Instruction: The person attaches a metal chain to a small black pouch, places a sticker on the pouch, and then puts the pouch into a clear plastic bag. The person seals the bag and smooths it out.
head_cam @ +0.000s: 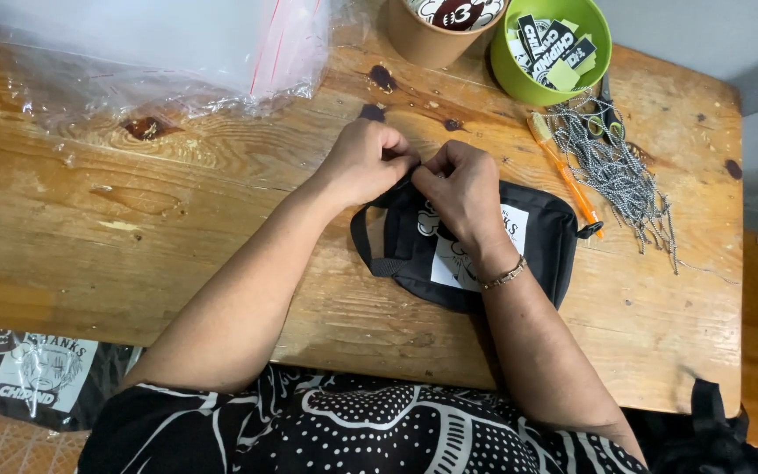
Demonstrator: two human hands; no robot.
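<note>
Near centre of frame, small black pouch (532, 241) flat on wooden table (133, 228), white printed panel facing up, probably to keep it steady. Left hand (363, 162) and right hand (462, 189) closed together, fingertips pinching the pouch's upper left edge beside the strap; cannot tell what exact small part is pinched. At upper right, green bowl (519, 79) with black and green printed tags, brown paper cup (418, 44) with round stickers, both within reach. Beside them, pile of speckled cords (616, 175), orange tool (568, 180). Clear plastic bag (133, 53) at upper left.
</note>
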